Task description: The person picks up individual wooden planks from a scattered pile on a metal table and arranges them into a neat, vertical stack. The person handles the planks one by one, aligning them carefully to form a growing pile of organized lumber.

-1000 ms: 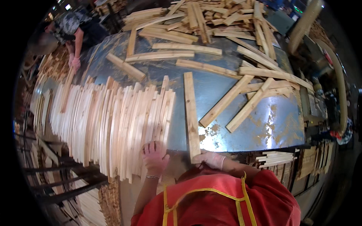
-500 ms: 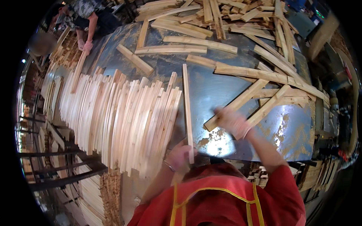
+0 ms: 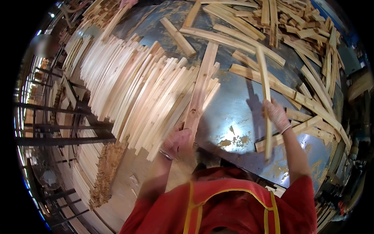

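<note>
My left hand [image 3: 177, 143], in a pale glove, is closed around the near end of a wooden board [image 3: 201, 87]. The board's wide, knotted face shows, and it slants over the right end of a long row of light wooden strips [image 3: 134, 89]. On the right, my gloved right hand [image 3: 276, 116] grips a narrow wooden strip [image 3: 264, 84] near its middle. That strip is raised above the metal tabletop [image 3: 222, 113] and casts a shadow there. Beneath it lies a loose board [image 3: 286, 136].
Loose boards [image 3: 284, 86] lie crossed on the table's right side, with a heap of wood pieces [image 3: 300, 23] at the far right. At the far left, another person's hand [image 3: 128, 3] is at a strip. Dark metal bars [image 3: 66, 141] stand left of the row.
My right hand has lifted a strip off the table and now holds it upright in view. The board in my left hand has swung left over the row, wide face showing. The view has shifted.
</note>
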Demonstrator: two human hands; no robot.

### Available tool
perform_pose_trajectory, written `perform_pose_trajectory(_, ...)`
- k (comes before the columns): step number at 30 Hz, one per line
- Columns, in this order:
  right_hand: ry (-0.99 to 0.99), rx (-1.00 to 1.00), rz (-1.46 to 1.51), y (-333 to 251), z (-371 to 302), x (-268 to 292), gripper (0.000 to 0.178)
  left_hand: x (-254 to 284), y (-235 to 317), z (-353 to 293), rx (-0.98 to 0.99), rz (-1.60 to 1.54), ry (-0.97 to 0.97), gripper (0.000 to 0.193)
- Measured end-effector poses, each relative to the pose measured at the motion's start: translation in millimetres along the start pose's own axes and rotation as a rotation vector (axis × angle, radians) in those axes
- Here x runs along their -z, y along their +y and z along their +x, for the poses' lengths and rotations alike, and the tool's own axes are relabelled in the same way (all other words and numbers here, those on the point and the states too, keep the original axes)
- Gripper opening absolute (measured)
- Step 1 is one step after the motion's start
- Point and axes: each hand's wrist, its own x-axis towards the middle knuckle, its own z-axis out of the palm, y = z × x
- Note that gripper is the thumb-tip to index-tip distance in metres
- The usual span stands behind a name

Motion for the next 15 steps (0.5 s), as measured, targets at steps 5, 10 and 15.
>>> perform_pose_trajectory(5,-0.022,-0.133,0.034,86,-41,-144,0.062,43,-12,2,0.048,-0.121,0.018,0.047)
perform_pose_trajectory(10,-0.253,0.005,-0.07,91,-45,-273,0.072,36,9,-12,0.061,-0.065,-0.014,0.034)
perform_pose_trajectory(15,-0.716,-0.05,0.118,70,-36,-269,0.065,32,9,-22,-0.048,0.178,0.028,0.039)
